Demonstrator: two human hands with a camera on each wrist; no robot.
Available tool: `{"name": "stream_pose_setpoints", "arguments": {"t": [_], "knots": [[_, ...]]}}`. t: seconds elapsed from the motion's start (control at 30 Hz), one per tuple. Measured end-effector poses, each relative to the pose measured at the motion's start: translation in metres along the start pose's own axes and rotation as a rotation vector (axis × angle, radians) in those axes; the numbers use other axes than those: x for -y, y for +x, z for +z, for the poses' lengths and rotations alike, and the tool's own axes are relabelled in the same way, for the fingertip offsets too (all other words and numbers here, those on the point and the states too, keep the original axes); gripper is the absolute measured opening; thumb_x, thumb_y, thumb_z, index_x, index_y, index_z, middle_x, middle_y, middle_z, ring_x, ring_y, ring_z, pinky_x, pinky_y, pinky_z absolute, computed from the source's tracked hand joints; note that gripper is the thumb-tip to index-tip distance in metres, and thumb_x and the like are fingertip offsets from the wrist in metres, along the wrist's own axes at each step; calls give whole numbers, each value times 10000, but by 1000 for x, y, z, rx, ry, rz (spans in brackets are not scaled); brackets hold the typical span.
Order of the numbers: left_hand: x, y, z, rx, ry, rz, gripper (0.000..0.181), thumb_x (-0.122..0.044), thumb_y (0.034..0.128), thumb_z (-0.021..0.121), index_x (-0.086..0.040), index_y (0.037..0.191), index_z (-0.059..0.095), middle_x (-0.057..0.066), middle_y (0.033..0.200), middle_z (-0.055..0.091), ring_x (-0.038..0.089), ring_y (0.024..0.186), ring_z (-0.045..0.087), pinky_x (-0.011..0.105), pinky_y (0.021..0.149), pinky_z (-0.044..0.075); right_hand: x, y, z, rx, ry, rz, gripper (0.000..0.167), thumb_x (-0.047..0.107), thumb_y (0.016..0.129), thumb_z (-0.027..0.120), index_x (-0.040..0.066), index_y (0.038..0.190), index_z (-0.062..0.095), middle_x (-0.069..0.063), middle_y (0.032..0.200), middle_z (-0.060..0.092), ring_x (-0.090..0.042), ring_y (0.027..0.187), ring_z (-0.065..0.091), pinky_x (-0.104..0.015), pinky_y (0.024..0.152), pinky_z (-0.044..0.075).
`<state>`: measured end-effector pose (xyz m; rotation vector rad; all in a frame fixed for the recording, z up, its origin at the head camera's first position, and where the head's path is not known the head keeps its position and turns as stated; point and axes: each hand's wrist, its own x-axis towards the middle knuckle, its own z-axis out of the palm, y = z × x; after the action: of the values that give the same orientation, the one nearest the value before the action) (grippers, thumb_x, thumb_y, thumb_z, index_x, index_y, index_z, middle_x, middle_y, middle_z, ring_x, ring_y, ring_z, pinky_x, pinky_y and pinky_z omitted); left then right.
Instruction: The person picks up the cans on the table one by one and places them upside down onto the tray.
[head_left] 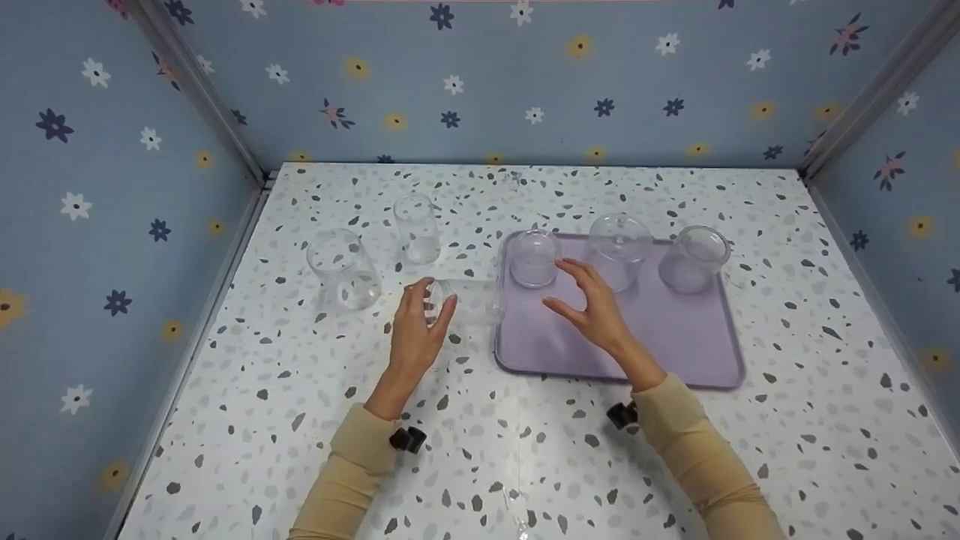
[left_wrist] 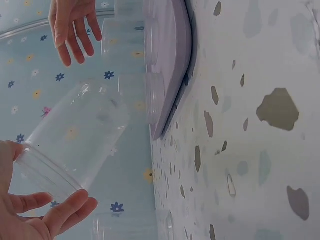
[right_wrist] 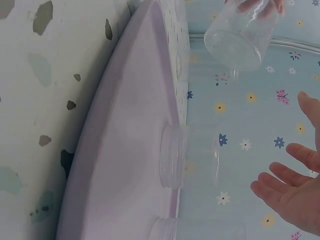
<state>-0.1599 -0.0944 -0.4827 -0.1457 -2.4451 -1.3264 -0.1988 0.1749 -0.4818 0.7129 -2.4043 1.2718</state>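
Note:
My left hand [head_left: 416, 330] grips a clear jar [head_left: 476, 302] round its threaded mouth end. The jar lies nearly sideways in the air, its base toward the purple tray [head_left: 619, 349]. In the left wrist view, the thumb and fingers [left_wrist: 70, 210] hold the ridged neck of the jar [left_wrist: 82, 132]. Over the tray, my right hand [head_left: 596, 307] is spread and holds nothing. Its fingers are close to a short clear jar [head_left: 534, 259] at the tray's back left. That jar [right_wrist: 172, 155] stands mouth down in the right wrist view.
Two more clear containers, a wider one [head_left: 619, 251] and another jar [head_left: 694, 259], stand along the tray's back. Left of the tray, a wide clear jar [head_left: 343, 270] and a slim clear jar [head_left: 417, 229] stand on the speckled table [head_left: 480, 450]. Flowered walls [head_left: 510, 82] enclose the table.

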Motion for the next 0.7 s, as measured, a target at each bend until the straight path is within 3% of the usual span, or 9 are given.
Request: {"name": "stream_pose_setpoints", "arguments": {"t": [0.23, 0.43, 0.7], "knots": [[-3, -4, 13, 52, -69, -15, 497, -379, 887, 503, -5, 1210, 456, 184, 1005, 499, 311, 874, 532, 316, 645, 506, 6, -13, 3, 7, 92, 10, 538, 103, 742, 717, -24, 1215, 495, -175, 1194, 491, -308, 1093, 457, -485, 821, 420], [-5, -7, 24, 73, -124, -32, 478, -365, 888, 508, -4, 1199, 465, 196, 1012, 502, 325, 876, 546, 339, 646, 509, 33, -17, -3, 26, 153, 17, 505, 4, 746, 687, -94, 1193, 471, -266, 1163, 475, -417, 1051, 452, -505, 800, 429], [-12, -10, 39, 95, -209, -43, 451, -360, 890, 509, -33, 1198, 473, 128, 988, 500, 227, 826, 553, 262, 633, 505, 39, -22, -3, 51, 242, 66, 521, -13, 757, 670, -115, 1213, 439, -277, 1176, 455, -391, 1067, 460, -530, 803, 418]]}}
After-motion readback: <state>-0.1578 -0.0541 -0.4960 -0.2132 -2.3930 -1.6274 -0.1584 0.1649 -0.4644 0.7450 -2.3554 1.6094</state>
